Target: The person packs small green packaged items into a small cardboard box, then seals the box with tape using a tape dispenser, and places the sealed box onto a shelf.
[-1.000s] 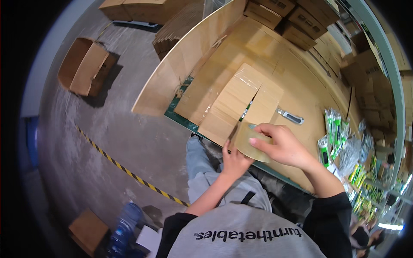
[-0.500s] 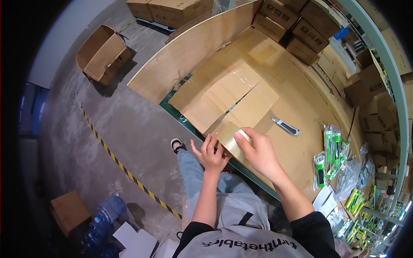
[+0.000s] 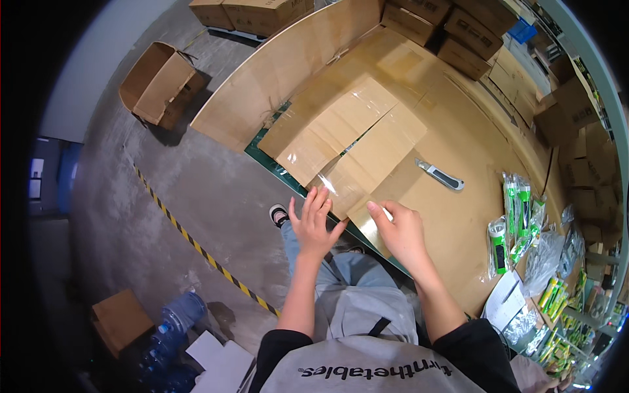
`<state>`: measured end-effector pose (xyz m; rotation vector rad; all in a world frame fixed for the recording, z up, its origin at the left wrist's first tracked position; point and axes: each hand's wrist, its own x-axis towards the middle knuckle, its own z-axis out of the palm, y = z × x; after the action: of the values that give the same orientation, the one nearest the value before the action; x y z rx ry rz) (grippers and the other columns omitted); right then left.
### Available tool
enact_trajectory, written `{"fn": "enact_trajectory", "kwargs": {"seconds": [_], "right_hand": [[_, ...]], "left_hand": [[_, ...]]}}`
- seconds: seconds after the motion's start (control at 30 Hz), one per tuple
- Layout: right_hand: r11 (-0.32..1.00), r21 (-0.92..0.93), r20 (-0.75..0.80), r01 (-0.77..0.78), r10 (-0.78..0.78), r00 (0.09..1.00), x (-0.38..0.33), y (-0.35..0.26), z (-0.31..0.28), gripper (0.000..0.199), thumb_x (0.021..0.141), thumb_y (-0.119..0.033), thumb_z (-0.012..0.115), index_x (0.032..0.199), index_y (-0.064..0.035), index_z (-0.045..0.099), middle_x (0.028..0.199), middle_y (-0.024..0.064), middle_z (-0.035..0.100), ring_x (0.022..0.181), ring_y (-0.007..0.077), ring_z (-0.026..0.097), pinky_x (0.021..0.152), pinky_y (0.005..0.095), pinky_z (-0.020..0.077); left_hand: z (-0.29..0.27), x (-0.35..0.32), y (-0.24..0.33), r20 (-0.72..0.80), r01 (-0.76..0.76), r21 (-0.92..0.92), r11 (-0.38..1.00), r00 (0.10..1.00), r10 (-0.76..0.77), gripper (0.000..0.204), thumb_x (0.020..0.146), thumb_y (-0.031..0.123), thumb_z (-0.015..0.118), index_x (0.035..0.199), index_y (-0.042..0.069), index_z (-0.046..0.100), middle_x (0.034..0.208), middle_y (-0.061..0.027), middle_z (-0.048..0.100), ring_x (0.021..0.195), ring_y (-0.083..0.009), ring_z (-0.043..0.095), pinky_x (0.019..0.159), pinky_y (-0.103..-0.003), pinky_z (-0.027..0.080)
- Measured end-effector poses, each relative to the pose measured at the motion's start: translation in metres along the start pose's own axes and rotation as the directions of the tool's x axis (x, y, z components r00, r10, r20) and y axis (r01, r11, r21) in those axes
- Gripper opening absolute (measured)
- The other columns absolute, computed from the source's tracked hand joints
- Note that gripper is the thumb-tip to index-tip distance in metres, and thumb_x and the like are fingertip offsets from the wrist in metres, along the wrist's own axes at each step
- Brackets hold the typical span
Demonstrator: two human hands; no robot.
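A flattened cardboard box (image 3: 354,134) lies on the workbench, with a slit between its two flaps. My right hand (image 3: 402,230) grips a roll of packing tape (image 3: 368,221) at the near edge of the box. Shiny clear tape lies over the box end between the roll and my other hand. There my left hand (image 3: 315,226) rests with fingers spread, their tips against the taped edge. A grey utility knife (image 3: 440,175) lies to the right of the box.
Bagged green flashlights (image 3: 517,209) and clear plastic bags (image 3: 544,259) lie at the right of the bench. Cartons (image 3: 452,33) are stacked at its far end. A wooden board (image 3: 282,69) borders the far left side. On the floor stands an open carton (image 3: 160,85).
My left hand has moved up onto the box edge and its fingers now lie on the tape. The tape roll in my right hand has shifted a little right and toward me.
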<state>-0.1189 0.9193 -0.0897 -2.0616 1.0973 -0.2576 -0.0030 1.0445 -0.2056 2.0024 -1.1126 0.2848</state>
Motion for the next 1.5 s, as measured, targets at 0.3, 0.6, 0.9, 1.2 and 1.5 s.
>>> {"fn": "enact_trajectory", "kwargs": {"seconds": [0.3,0.6,0.9,1.2,1.5], "right_hand": [[0.990,-0.045,-0.047,-0.134,0.132,0.990,-0.030,0.038,0.042,0.039,0.088,-0.039,0.063,0.081,-0.0004,0.066,0.055,0.0191,0.056,0.049,0.0303,0.059,0.048,0.0374,0.0427],[0.982,0.086,0.024,-0.169,0.168,0.985,-0.022,0.050,0.036,0.042,0.085,-0.044,0.064,0.082,-0.0021,0.067,0.060,0.0192,0.061,0.060,0.0370,0.063,0.054,0.0432,0.0473],[0.967,0.134,0.084,-0.215,0.205,0.975,-0.015,0.076,0.050,0.044,0.083,-0.047,0.066,0.084,-0.0027,0.067,0.059,0.0174,0.061,0.057,0.0347,0.062,0.053,0.0398,0.0472],[0.971,0.197,0.060,-0.138,0.129,0.990,-0.024,0.056,0.030,0.039,0.080,-0.040,0.071,0.083,-0.0023,0.064,0.061,0.0167,0.061,0.058,0.0338,0.063,0.053,0.0387,0.0477],[0.968,0.220,-0.003,-0.123,0.127,0.992,-0.024,0.070,0.046,0.038,0.081,-0.039,0.071,0.082,-0.0021,0.065,0.056,0.0145,0.058,0.051,0.0325,0.060,0.048,0.0383,0.0451]], "left_hand": [[0.002,-0.002,-0.003,0.027,0.007,-0.001,1.000,1.000,-0.007,0.046,0.061,0.020,0.079,0.101,0.011,0.058,0.125,-0.0060,0.056,0.123,-0.0259,0.050,0.099,-0.054,0.028],[0.000,0.003,-0.010,0.006,-0.076,-0.015,0.997,0.997,0.076,0.049,0.055,0.015,0.083,0.097,0.009,0.061,0.117,-0.0089,0.056,0.117,-0.0321,0.052,0.096,-0.046,0.034],[-0.002,0.005,-0.010,0.016,-0.127,0.120,0.985,0.992,0.126,0.051,0.052,0.024,0.086,0.095,0.011,0.062,0.110,-0.0046,0.057,0.111,-0.0283,0.055,0.096,-0.045,0.031],[0.008,-0.008,-0.024,-0.036,-0.143,0.103,0.984,0.988,0.147,0.055,0.058,0.034,0.084,0.102,0.012,0.058,0.111,-0.0042,0.058,0.110,-0.0256,0.053,0.094,-0.049,0.030],[0.007,0.004,-0.019,-0.075,-0.171,0.267,0.949,0.977,0.197,0.054,0.067,0.053,0.077,0.109,0.024,0.058,0.131,-0.0159,0.043,0.121,-0.0412,0.044,0.104,-0.065,0.015]]}}
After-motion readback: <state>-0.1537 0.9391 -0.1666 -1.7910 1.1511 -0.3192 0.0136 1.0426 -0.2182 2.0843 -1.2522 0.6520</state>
